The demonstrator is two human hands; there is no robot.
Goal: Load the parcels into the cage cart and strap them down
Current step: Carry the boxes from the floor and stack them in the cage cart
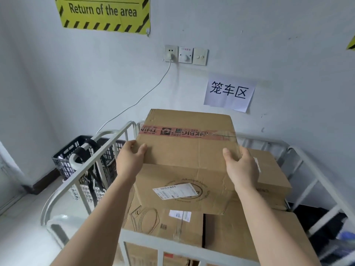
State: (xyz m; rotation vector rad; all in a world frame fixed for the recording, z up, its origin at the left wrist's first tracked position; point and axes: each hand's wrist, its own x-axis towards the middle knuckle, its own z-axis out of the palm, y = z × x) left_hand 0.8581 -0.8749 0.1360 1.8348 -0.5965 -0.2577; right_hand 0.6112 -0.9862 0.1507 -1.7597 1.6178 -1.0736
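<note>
parcel (189, 148) held over the stacked parcels (165, 225) in the cage cart (107, 150); left hand (130, 162) and right hand (243, 167) each clasp a near top corner, thumbs on top. set unevenly, we judge it could tip beyond our hands, out of the cart.

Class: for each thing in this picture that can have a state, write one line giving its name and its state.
top box: taped shut, held over the lower boxes.
left hand: grips the top box's left edge.
right hand: grips its right edge.
cage cart: loaded with boxes; no strap visible.
wall socket: plug inserted.
</note>
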